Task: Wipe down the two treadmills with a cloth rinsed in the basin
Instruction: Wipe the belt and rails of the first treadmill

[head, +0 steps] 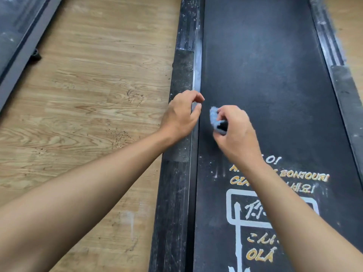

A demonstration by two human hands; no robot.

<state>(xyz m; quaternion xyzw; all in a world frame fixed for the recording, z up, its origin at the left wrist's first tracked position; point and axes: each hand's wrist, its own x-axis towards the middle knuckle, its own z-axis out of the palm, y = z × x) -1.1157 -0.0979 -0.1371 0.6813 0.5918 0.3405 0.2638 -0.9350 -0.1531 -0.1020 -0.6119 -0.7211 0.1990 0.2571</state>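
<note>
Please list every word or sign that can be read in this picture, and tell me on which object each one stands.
All on the treadmill belt:
"BONJOUR!", yellow
"OLÁ", yellow
"OLA" or "CIA", cut off by the right arm
"O!", end of a hidden word
Korean and Japanese characters: partly hidden, not surely readable
White box: characters too blurred
The cloth carries no text.

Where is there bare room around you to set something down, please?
The wooden floor between the far treadmill and the left rail is bare. So is the belt beyond the hands, across to the right rail. It is crowded at the belt's left edge, where the left hand hovers and the right hand holds the blue cloth.
</note>
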